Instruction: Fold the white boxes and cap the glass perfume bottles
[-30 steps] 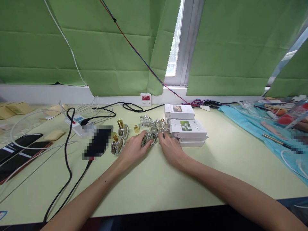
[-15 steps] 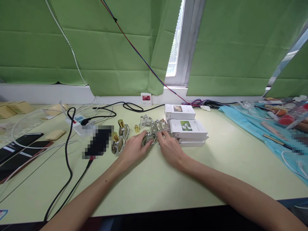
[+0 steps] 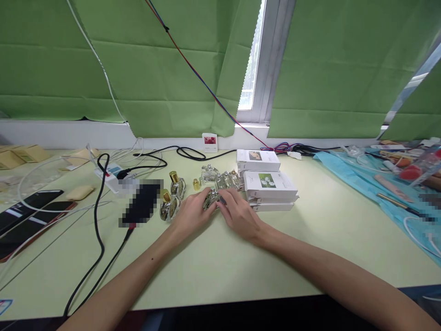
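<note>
My left hand (image 3: 193,208) is closed round a clear glass perfume bottle (image 3: 211,198) lying near the middle of the table. My right hand (image 3: 241,214) meets it from the other side, with thumb and fingers curled at the bottle's right end; they partly hide it. More clear bottles (image 3: 228,180) stand close together just behind my right fingers, and another glass bottle (image 3: 209,173) lies further back. A small gold cap (image 3: 196,184) sits by it. Left of my left hand are two glass bottles with gold caps, one behind (image 3: 178,186) and one in front (image 3: 168,209).
White boxes with flower pictures (image 3: 270,186) are stacked to the right, one small box (image 3: 210,142) by the wall. A blurred dark device (image 3: 143,202), black cables (image 3: 97,220), a power strip (image 3: 112,180) and phones (image 3: 34,218) lie left. A blue sheet (image 3: 351,177) with clutter covers the right.
My right hand has shifted slightly left from the bottles behind, its thumb and fingers now at the right end of the bottle in my left hand. The left hand has hardly moved.
</note>
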The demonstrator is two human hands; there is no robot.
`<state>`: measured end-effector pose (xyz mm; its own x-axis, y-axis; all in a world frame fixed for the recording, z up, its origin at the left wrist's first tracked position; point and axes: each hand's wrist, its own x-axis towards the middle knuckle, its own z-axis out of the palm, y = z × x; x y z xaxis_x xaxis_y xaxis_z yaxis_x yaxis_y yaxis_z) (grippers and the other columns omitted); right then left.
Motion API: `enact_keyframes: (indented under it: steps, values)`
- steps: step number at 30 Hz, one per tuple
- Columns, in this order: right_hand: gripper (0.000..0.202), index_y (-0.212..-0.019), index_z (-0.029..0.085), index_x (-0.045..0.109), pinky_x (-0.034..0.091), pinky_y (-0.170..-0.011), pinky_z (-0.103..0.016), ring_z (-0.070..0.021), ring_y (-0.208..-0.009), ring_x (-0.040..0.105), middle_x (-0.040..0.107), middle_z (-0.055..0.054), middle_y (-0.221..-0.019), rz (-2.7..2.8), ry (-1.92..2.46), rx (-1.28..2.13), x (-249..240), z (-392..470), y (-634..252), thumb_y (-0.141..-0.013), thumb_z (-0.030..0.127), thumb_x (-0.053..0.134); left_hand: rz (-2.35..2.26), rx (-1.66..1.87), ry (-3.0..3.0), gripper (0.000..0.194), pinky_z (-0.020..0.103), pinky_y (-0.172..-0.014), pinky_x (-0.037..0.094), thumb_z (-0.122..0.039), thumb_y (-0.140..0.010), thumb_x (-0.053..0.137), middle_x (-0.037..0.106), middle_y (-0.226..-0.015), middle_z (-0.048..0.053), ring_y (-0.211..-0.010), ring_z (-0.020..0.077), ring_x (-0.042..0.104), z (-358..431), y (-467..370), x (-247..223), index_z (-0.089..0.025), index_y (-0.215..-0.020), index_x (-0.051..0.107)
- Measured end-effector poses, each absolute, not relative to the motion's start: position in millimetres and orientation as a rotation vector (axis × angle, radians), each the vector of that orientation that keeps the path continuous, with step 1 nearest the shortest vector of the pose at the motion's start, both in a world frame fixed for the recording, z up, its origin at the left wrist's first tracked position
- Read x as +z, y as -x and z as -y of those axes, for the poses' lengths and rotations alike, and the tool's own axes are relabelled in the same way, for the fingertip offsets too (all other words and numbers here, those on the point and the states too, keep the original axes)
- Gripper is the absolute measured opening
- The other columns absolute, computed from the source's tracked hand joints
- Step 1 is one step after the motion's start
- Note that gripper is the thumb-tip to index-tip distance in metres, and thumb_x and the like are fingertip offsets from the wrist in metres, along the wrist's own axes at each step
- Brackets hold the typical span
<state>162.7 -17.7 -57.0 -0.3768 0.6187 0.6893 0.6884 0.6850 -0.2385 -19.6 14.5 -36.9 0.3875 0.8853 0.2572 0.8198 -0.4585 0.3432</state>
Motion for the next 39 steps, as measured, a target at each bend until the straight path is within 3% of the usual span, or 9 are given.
enact_keyframes:
  steps: [6, 15, 22, 32, 36, 39]
  values:
    - [0.028, -0.13, 0.012, 0.05, 0.059, -0.087, -0.034, -0.0199, -0.105, 0.065, 0.064, -0.017, -0.117, 2.159, 0.854, -0.076, -60.6, 18.3, -161.0, -0.109, 0.02, 0.035, -1.535, 0.584, -2.478, 0.022, 0.029, -0.059, 0.036, -0.021, -0.083, 0.051, 0.071, -0.079, 0.005, -0.072, 0.0258, 0.066, -13.8, 20.8, -34.9, -0.021, -0.104, 0.059]
    - [0.039, -0.13, 0.016, 0.054, 0.057, -0.088, -0.029, -0.0178, -0.11, 0.06, 0.058, -0.014, -0.119, 2.193, 0.819, -0.111, -60.7, 19.5, -163.1, -0.101, 0.003, 0.032, -1.482, 0.632, -2.471, 0.016, 0.028, -0.06, 0.035, -0.016, -0.082, 0.048, 0.07, -0.079, 0.004, -0.072, 0.0244, 0.066, -13.0, 19.8, -33.9, -0.023, -0.095, 0.054]
    - [0.038, -0.127, 0.019, 0.055, 0.06, -0.086, -0.036, -0.0219, -0.106, 0.06, 0.057, -0.015, -0.117, 2.101, 0.603, -0.13, -69.0, 12.8, -160.6, -0.097, 0.001, 0.041, -1.492, 0.619, -2.476, 0.023, 0.027, -0.06, 0.036, -0.009, -0.076, 0.047, 0.069, -0.08, 0.003, -0.072, 0.0235, 0.065, -13.5, 19.8, -34.8, -0.022, -0.094, 0.054]
    - [0.045, -0.138, 0.02, 0.048, 0.061, -0.089, -0.037, -0.0238, -0.111, 0.063, 0.062, -0.015, -0.117, 2.066, 0.541, -0.184, -65.4, 13.8, -161.0, -0.098, 0.0, 0.043, -1.471, 0.63, -2.499, 0.02, 0.027, -0.059, 0.034, -0.01, -0.075, 0.047, 0.067, -0.077, 0.002, -0.07, 0.023, 0.063, -14.7, 21.5, -35.7, -0.023, -0.09, 0.051]
    - [0.05, -0.144, 0.023, 0.043, 0.062, -0.081, -0.034, -0.0213, -0.102, 0.063, 0.059, -0.013, -0.113, 2.036, 0.577, -0.184, -67.0, 13.0, -162.1, -0.099, 0.002, 0.042, -1.474, 0.638, -2.484, 0.018, 0.027, -0.059, 0.034, -0.014, -0.078, 0.049, 0.066, -0.075, 0.002, -0.068, 0.023, 0.062, -14.9, 21.3, -36.6, -0.022, -0.093, 0.052]
    - [0.046, -0.138, 0.021, 0.049, 0.061, -0.076, -0.033, -0.0212, -0.1, 0.062, 0.059, -0.013, -0.111, 2.067, 0.619, -0.197, -67.2, 13.2, -162.4, -0.097, 0.001, 0.041, -1.483, 0.634, -2.49, 0.019, 0.027, -0.058, 0.032, -0.013, -0.077, 0.048, 0.065, -0.074, 0.003, -0.068, 0.023, 0.062, -14.9, 21.0, -37.0, -0.022, -0.093, 0.053]
